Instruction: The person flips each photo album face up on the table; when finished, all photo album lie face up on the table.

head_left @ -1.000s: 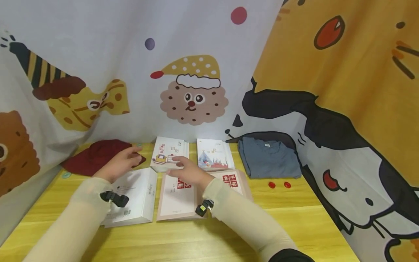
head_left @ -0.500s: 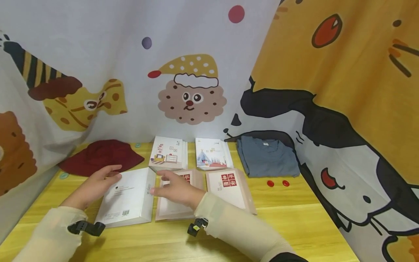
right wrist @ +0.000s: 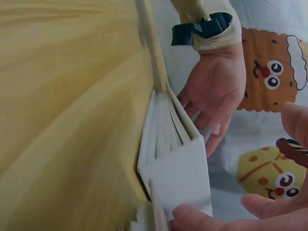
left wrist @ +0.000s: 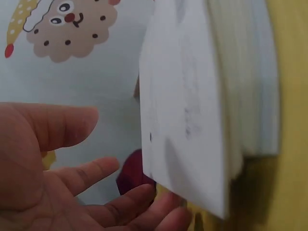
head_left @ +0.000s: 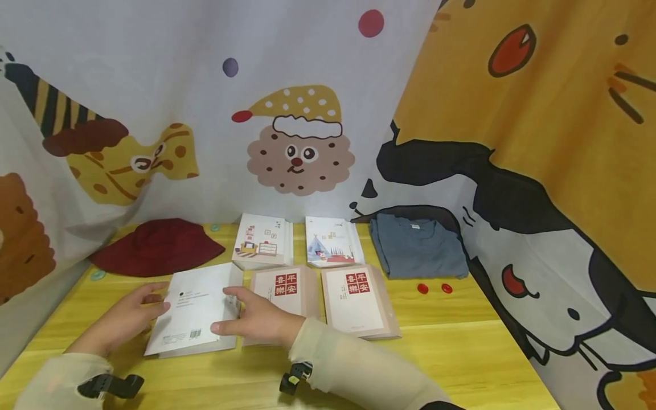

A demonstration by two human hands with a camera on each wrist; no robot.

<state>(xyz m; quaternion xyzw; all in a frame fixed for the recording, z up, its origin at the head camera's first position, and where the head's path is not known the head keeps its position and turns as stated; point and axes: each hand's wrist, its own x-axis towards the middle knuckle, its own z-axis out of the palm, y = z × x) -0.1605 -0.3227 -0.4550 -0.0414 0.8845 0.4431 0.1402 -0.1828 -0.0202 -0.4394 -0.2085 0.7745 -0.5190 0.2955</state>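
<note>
A white book [head_left: 192, 313] lies at the front left of the yellow table [head_left: 461, 353], back cover up. My left hand [head_left: 146, 302] has straight fingers against its left edge. The left wrist view shows those fingers [left wrist: 139, 202] at the lower edge of the book's cover [left wrist: 187, 120]. My right hand [head_left: 230, 310] spans the book's right, spine side, with thumb and fingers spread and touching it. In the right wrist view the book [right wrist: 175, 163] has its pages slightly fanned, and my left hand [right wrist: 214, 101] is open beyond it.
Two pink books with red characters [head_left: 287, 287] [head_left: 356, 299] lie to the right of the white one. Behind them are two illustrated books [head_left: 263, 239] [head_left: 330, 239]. A dark red hat [head_left: 156, 246] sits back left, a folded blue shirt [head_left: 417, 245] back right with two red dots [head_left: 434, 288]. Cartoon curtains enclose the table.
Both hands have drawn back from the far books to the white book's two sides. The white book has shifted slightly toward me, uncovering the left pink book.
</note>
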